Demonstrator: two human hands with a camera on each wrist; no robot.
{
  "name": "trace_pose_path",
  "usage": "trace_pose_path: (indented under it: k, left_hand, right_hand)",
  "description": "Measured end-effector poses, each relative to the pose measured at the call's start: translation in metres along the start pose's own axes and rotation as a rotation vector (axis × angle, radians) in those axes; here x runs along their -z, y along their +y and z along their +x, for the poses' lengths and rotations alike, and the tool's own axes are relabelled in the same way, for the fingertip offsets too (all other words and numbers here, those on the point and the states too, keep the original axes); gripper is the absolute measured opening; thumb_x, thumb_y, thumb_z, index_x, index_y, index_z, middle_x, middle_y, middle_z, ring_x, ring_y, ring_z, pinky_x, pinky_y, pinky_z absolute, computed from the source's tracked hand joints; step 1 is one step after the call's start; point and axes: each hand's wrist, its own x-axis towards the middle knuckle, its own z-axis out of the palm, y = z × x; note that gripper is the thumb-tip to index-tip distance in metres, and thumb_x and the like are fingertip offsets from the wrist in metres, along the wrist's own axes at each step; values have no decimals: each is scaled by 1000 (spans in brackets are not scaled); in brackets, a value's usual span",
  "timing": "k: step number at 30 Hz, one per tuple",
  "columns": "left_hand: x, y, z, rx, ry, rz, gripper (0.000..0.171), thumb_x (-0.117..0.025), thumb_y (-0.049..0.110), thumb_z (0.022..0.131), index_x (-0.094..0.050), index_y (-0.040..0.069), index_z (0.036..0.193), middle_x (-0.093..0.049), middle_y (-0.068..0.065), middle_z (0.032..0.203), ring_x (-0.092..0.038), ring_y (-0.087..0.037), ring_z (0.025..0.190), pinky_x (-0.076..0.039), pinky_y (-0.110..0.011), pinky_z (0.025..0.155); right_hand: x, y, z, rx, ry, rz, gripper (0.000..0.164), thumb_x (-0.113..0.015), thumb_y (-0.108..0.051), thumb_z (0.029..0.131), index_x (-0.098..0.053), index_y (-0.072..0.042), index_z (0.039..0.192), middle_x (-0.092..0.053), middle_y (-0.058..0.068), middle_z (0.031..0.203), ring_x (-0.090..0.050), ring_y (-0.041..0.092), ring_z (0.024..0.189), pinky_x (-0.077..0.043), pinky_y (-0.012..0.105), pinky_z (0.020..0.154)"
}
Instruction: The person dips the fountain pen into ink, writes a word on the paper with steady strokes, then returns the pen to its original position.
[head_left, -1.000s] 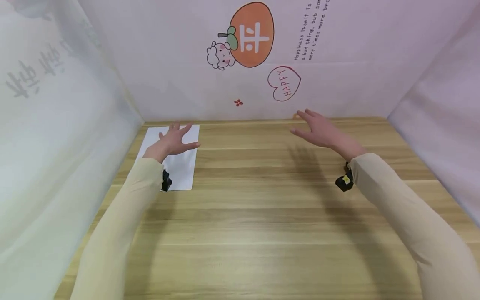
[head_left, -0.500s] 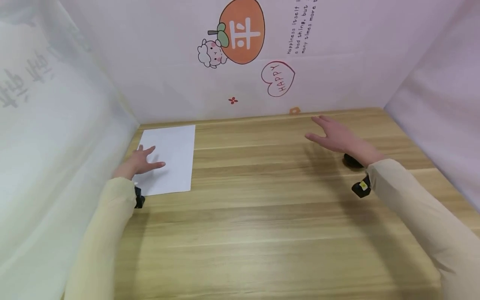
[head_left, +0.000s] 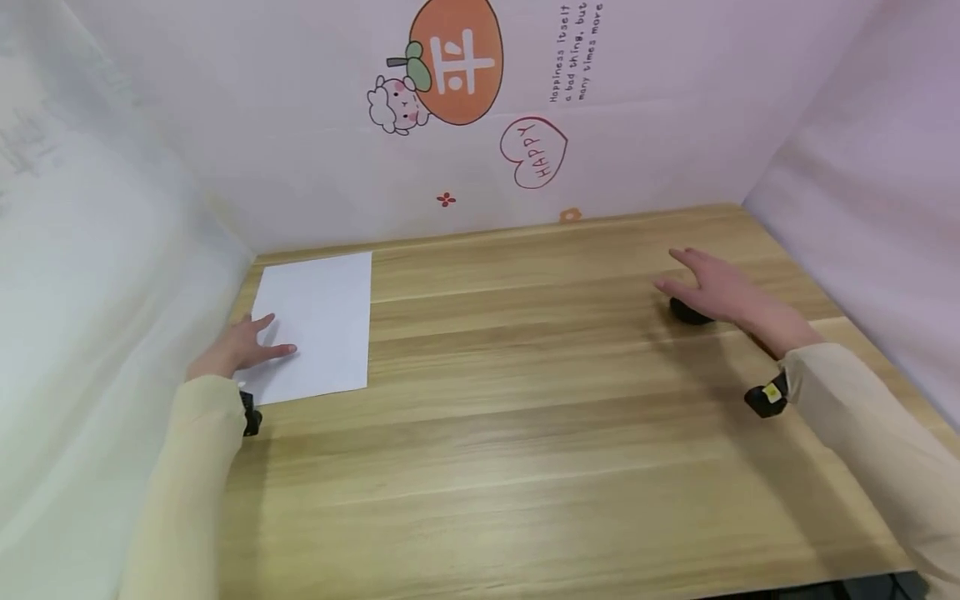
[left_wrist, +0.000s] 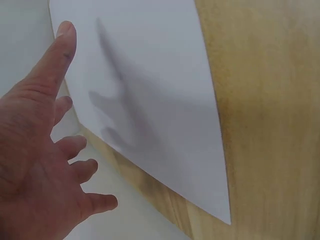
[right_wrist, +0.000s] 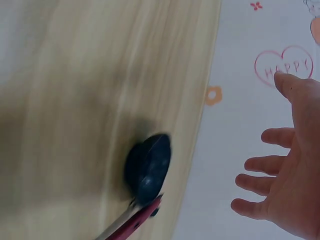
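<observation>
My left hand (head_left: 238, 347) hovers with spread fingers over the left edge of a white sheet of paper (head_left: 318, 325). Its shadow falls on the sheet in the left wrist view, and nothing is in the palm. On the right, my right hand (head_left: 716, 290) is held above the table, fingers extended and holding nothing. Beneath it lies a ladle with a dark bowl (head_left: 688, 312), mostly covered by the hand in the head view. The right wrist view shows the ladle's bowl (right_wrist: 148, 167) with a metal shaft and a dark red strip (right_wrist: 135, 220) beside it.
White cloth walls stand at the left, right and back of the wooden table (head_left: 487, 467). The back cloth (head_left: 637, 150) carries printed cartoons and lettering. Each wrist wears a small black camera (head_left: 767, 397). The table's front edge shows at the lower right.
My left hand has moved left and nearer to me, off the paper's middle. My right hand has shifted right, over the ladle, whose bowl has come into view. The head view has swung right.
</observation>
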Motion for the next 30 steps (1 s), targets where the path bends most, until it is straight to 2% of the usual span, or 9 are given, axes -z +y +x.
trace_pose_path:
  k: [4,9,14,19,23,30]
  left_hand:
    - [-7,-5,-5,16,-6,23,93,-53,55,88,-16,-9,144,-4,-48,141,-10,-63,129,-18,-68,105]
    - [-13,-6,-10,34,-44,16,94,-53,59,86,-18,-6,144,-6,-46,142,-10,-63,129,-18,-70,104]
    - [-13,4,-8,25,-65,9,93,-53,58,86,-17,-5,145,-5,-44,143,-10,-63,130,-19,-70,103]
    - [-14,16,-3,20,-62,23,93,-53,57,86,-17,-5,145,-5,-44,143,-12,-63,130,-20,-69,104]
    - [-17,33,0,15,-68,47,92,-53,56,87,-17,-6,145,-3,-45,143,-12,-62,130,-20,-68,105]
    - [-27,79,3,-39,-73,73,87,-53,49,90,-17,-9,145,-8,-43,145,-11,-57,134,-19,-64,109]
  right_hand:
    - [0,16,-12,8,21,14,78,-43,-48,96,-20,8,145,-23,36,146,-25,53,132,-23,62,106]
    - [1,36,-28,-41,13,50,79,-40,-49,96,-18,9,145,-23,37,146,-23,55,131,-22,64,104]
    - [-3,57,-45,-101,11,81,79,-38,-49,97,-19,13,143,-24,41,142,-24,58,128,-22,66,102]
    - [-10,74,-53,-111,28,70,77,-38,-47,97,-22,14,142,-27,43,139,-28,59,124,-26,67,99]
    - [-16,84,-56,-113,36,44,74,-36,-46,98,-25,13,141,-30,42,138,-31,59,122,-28,66,97]
    - [-24,94,-60,-130,39,23,69,-35,-43,99,-32,15,137,-33,45,133,-34,61,117,-31,67,95]
